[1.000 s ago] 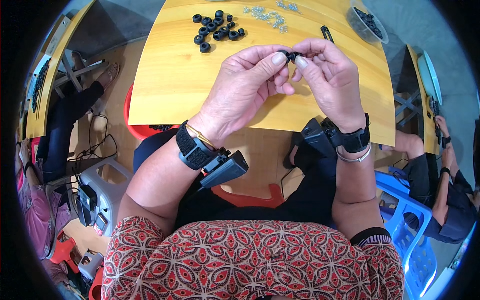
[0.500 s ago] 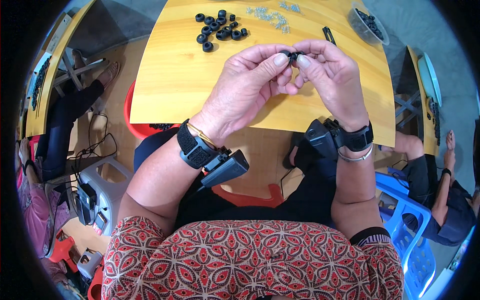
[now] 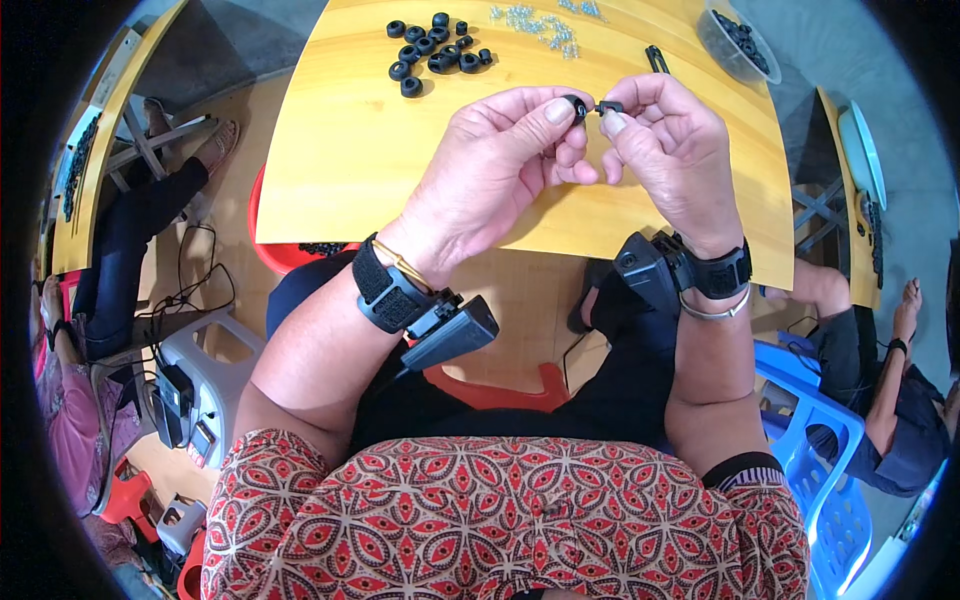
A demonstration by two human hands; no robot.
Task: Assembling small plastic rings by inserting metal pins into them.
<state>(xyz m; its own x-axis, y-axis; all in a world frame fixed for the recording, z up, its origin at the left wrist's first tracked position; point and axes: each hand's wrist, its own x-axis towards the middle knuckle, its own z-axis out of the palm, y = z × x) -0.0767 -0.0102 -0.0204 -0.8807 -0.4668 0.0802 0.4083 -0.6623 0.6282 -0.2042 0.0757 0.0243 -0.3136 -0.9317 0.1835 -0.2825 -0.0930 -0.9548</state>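
The left hand [image 3: 505,145] is closed in a pinch, thumb against forefinger, with a black rounded part [image 3: 577,106] gripped at the fingertips; its remaining fingers are loosely curled. The right hand [image 3: 668,150] is likewise closed at thumb and forefinger on a small black fitting [image 3: 610,107], from which a narrow end projects toward the rounded part. Both parts are held above the wooden table [image 3: 350,185], face to face and just beside each other — whether the narrow end makes contact cannot be told. A loose group of black rounded pieces [image 3: 425,46] lies on the tabletop, ahead of the left hand and to its left. Small clear or silvery pieces [image 3: 545,27] are scattered to the right of that group, toward the far side. A slim black tool [image 3: 656,59] lies just beyond the right hand. At the far right corner stands a clear container [image 3: 707,40] with black pieces [image 3: 737,36] inside. A red basin [image 3: 272,252] shows beside and partly beneath the table's left edge. Each wrist carries a black strap — left wrist strap [image 3: 383,290], right wrist strap [image 3: 722,271] — with a dark device attached.
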